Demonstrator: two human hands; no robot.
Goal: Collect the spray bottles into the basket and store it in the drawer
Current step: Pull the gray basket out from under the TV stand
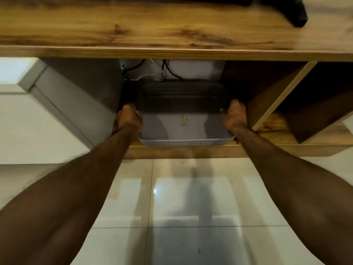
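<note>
The head camera looks down at a low wooden cabinet [172,27] and a shiny tile floor [191,217]. Two bare arms reach forward into an open space under the cabinet top.

A grey basket [183,143] with little holes in its walls sits on the bottom shelf [191,152] of that space. The front of the basket is close to the shelf's front edge, and its back half is in the dark under the top. The left hand [129,116] grips the left rim of the basket. The right hand [234,116] grips the right rim. The fingers of both hands are curled over the rim, with the tips hidden inside or behind it.

The inside of the basket looks empty, apart from a tiny pale mark on its floor; the back part is too dark to be sure. No spray bottles show here.

Behind the basket, black and white cables [164,70] hang against a pale wall. A grey box [76,92] stands to the left of the space. To the right is a wooden divider [277,100]. A black object [294,14] lies on the cabinet top at the far right.
</note>
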